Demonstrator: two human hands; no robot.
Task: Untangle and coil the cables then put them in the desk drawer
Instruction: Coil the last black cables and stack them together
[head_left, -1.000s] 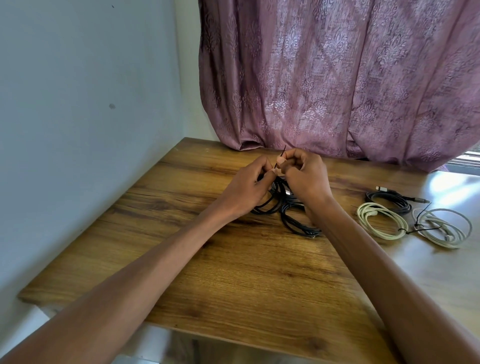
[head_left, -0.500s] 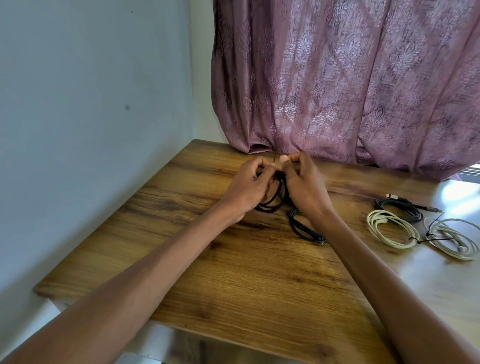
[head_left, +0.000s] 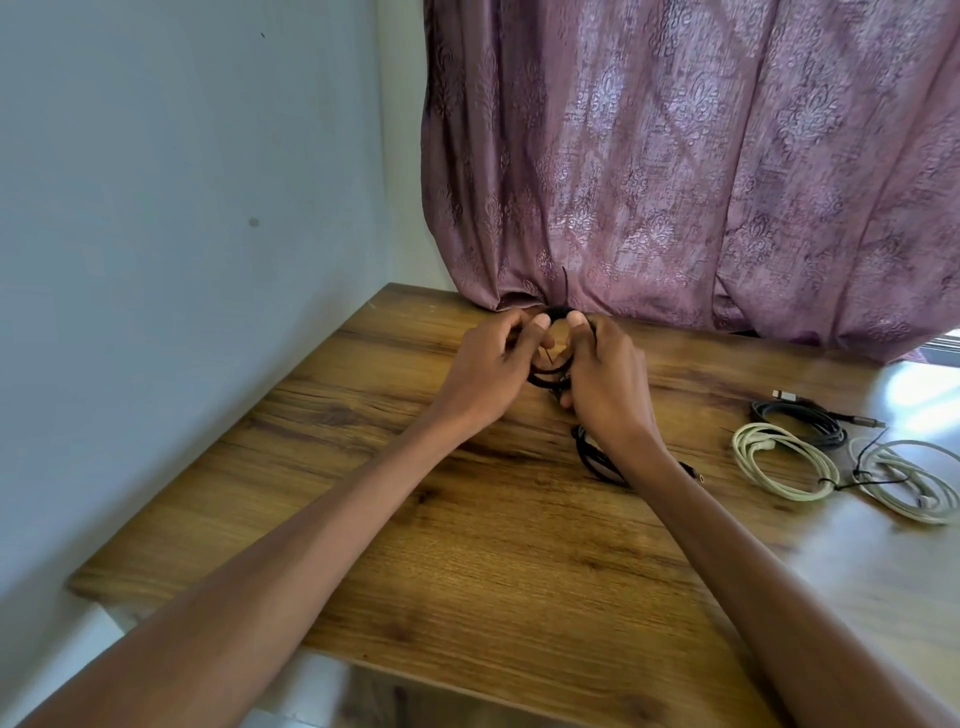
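Note:
Both hands meet over the far middle of the wooden desk (head_left: 467, 561). My left hand (head_left: 488, 369) and my right hand (head_left: 605, 379) each grip a small black cable coil (head_left: 548, 371) held between them, thumbs up at its top. A thin black tie end sticks up from the coil in front of the curtain. More black cable (head_left: 597, 460) trails on the desk under my right wrist. To the right lie a cream coil (head_left: 779, 460), a pale grey-white coil (head_left: 909, 480) and a dark coil (head_left: 800, 418). No drawer is in view.
A mauve patterned curtain (head_left: 701, 171) hangs right behind the desk's far edge. A pale wall (head_left: 182, 234) runs along the desk's left side. Bright sunlight falls on the desk's far right corner (head_left: 919, 384).
Both hands have lifted the black coil slightly and shifted their grip toward its top; the tie end now points up between the thumbs. The view moved closer and lower.

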